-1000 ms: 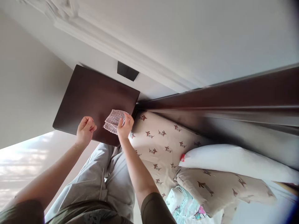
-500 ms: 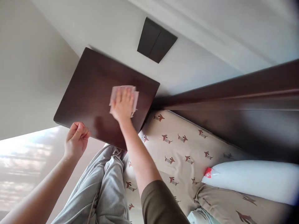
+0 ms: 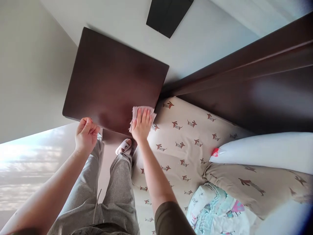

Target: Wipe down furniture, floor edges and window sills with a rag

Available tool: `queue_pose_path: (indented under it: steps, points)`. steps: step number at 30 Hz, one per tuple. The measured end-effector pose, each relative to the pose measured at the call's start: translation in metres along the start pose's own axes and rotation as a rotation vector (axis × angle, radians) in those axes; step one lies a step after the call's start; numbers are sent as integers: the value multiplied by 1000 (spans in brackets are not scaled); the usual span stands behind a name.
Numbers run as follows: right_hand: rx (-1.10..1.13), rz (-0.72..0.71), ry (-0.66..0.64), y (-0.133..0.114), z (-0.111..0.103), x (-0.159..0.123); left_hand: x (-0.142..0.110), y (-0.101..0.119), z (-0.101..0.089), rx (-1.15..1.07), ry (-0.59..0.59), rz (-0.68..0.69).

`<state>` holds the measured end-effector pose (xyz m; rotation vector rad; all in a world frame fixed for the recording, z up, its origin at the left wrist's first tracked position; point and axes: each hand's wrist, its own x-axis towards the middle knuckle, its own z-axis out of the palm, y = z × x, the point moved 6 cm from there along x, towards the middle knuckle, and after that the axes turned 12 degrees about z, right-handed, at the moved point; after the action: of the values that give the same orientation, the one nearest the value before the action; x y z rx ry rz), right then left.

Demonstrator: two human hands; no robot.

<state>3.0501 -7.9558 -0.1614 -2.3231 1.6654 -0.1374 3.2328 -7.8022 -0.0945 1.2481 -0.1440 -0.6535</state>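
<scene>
Right hand (image 3: 141, 128) — fingers spread flat on cloth (image 3: 144, 111); left hand (image 3: 86, 134) — fingers curled closed.

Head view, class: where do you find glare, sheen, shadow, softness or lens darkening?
Head view: streaky glare on the pale surface at lower left; soft reddish sheen on the dark wooden top; faint shadow on the wall along its far edge; dog prints on the sheet fairly crisp, upper-right wall area softer; right-hand corners darkened.

At the bottom of the frame, the person wears a dark olive short sleeve (image 3: 172, 218), grey finely ribbed trousers (image 3: 119, 192) with a drawstring (image 3: 96, 209), and a white open-toed slipper (image 3: 123, 147).
</scene>
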Motion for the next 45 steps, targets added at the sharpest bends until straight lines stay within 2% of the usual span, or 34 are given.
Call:
queue_pose_path:
  steps: [2, 4, 8, 10, 11, 13, 14, 17, 18, 20, 23, 25, 28, 31, 34, 38, 40, 42, 44, 45]
  points:
    - [22, 64, -24, -30, 18, -39, 9, 3, -4, 3, -33, -38]
    - [61, 51, -61, -87, 37, -60, 24, 8, -8, -9, -66, -55]
    - [133, -240, -190, -224, 66, -52, 62, 29, -13, -59, -158, -39]
    - [141, -388, -250, -260, 70, -41, 81, 42, -13, -59, -196, -29]
    - [144, -445, -262, -264, 68, -34, 90, 48, -12, -53, -204, -29]
    - [137, -451, -234, -243, 57, -13, 103, 57, -10, -35, -202, -49]
    - [124, -386, -192, -219, 48, 4, 108, 59, -8, -26, -194, -69]
    - [27, 21, -25, -125, 15, 70, 115, 61, -1, -11, -178, -133]
    - [-13, 112, 24, -98, 5, 93, 116, 60, 1, -9, -176, -151]
    - [-88, 247, 98, -60, -11, 139, 117, 58, 3, -1, -163, -173]
    - [-152, 413, 174, -33, -22, 193, 121, 59, -1, 50, -120, -190]
    - [-168, 489, 212, -27, -24, 212, 125, 61, -5, 73, -92, -194]
    - [-176, 535, 244, -28, -26, 220, 132, 62, -9, 75, -75, -190]
    - [-142, 520, 226, -51, -26, 214, 136, 59, -8, 75, -69, -181]
    - [-78, 398, 136, -114, -14, 206, 138, 55, -5, 76, -68, -176]
    - [31, 130, 50, -229, 13, 200, 145, 55, 0, 77, -59, -133]
    - [64, -19, 45, -266, 21, 199, 150, 57, 4, 73, -57, -101]
    - [83, -188, 16, -272, 21, 197, 154, 58, 9, 59, -50, -83]
    - [83, -292, -12, -241, 13, 194, 156, 57, 15, 20, -36, -90]
    - [67, -226, -4, -211, 7, 194, 156, 55, 18, -3, -30, -100]
